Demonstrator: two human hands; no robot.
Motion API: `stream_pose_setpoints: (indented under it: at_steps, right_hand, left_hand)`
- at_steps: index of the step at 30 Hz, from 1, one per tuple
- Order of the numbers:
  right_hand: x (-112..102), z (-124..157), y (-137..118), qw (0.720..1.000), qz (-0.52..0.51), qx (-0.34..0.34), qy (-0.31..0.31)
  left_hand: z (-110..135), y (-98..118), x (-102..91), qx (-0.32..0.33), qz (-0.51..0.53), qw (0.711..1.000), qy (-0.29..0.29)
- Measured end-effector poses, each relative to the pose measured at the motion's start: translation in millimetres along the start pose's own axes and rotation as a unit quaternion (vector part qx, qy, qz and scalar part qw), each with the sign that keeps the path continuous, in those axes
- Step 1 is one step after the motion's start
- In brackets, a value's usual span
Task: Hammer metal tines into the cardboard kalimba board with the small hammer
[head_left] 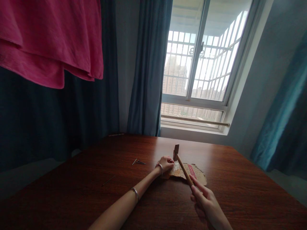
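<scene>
My right hand (203, 199) is wrapped round the wooden handle of a hammer (184, 169), whose head is raised beside the fingertips of my left hand (166, 163). The left fingers are closed in a pinch at the left end of a flat, tan piece (200, 178) with uneven edges. Many small dark holes or dots, an orange patch and a pink band mark its surface. What the left fingers pinch is too small and too hidden to make out. The hammer handle crosses in front of the tan piece.
Several thin metal pieces like nails or punches (140, 162) lie left of my left hand on the brown wooden table (79, 195). A thin dark rod (108, 180) lies nearer me. Behind are a barred window (194, 64) and blue curtains (147, 70). A pink cloth (52, 41) hangs upper left.
</scene>
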State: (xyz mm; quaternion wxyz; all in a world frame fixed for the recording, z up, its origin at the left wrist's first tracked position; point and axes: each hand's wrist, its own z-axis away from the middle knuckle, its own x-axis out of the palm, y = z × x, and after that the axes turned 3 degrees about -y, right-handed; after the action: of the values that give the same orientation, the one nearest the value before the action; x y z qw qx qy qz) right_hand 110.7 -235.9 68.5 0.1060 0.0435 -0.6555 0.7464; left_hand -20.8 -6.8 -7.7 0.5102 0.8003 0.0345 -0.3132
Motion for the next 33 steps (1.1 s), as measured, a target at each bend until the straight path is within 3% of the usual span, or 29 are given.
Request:
stream_pose_setpoints:
  at_steps: [10,17,25,29,33]
  right_hand:
    - [4,12,-3,1.000,-0.021,-0.010,0.002]
    - [2,1,-4,0.999,-0.010,-0.021,-0.022]
    - [-13,8,6,0.999,-0.008,-0.020,0.027]
    - [-36,11,8,0.989,0.101,-0.058,0.090]
    - [-71,7,11,0.939,0.284,-0.071,0.180]
  left_hand:
    - [1,5,-1.3,-0.005,-0.009,1.000,0.005]
    - [2,5,-1.4,0.002,0.003,1.000,0.010]
    - [-1,0,0.2,0.000,-0.008,1.000,0.003]
    - [-1,-2,1.3,0.011,-0.002,1.000,0.004]
    - [0,-1,1.3,0.014,0.000,1.000,0.009]
